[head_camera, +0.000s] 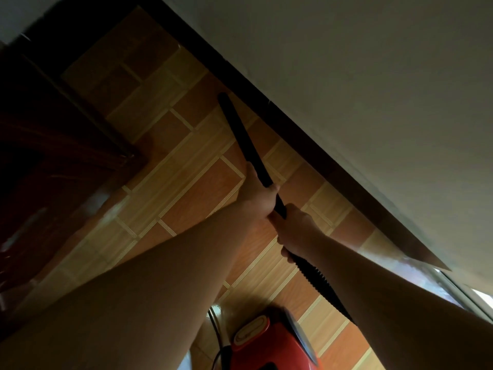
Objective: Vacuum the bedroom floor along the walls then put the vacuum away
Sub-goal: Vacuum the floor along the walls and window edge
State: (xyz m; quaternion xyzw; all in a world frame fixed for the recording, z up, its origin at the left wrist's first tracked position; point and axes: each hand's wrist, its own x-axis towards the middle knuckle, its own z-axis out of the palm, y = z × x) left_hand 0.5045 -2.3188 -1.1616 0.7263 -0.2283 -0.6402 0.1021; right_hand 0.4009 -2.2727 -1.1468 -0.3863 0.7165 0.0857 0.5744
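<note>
Vacuum body (pixel 266 340), red, sits nearest me on the tiled floor (pixel 192 198) at the bottom edge of view, with a black cord (pixel 216 332) just beside it on the left. From behind it the ribbed hose (pixel 317 281) runs up to the right hand (pixel 296 231), which is clenched around the hose's upper end. The left hand (pixel 260 194) grasps the black wand (pixel 240 129) just ahead, touching the right hand. Beyond both hands the wand slants forward, its tip on the floor just beside the dark baseboard (pixel 320 158) under the white wall (pixel 346 62). Open floor runs between that baseboard and a dark wood mass (pixel 53 129) on the left; I cannot tell whether it is a door or furniture. The lane narrows toward the far corner.
</note>
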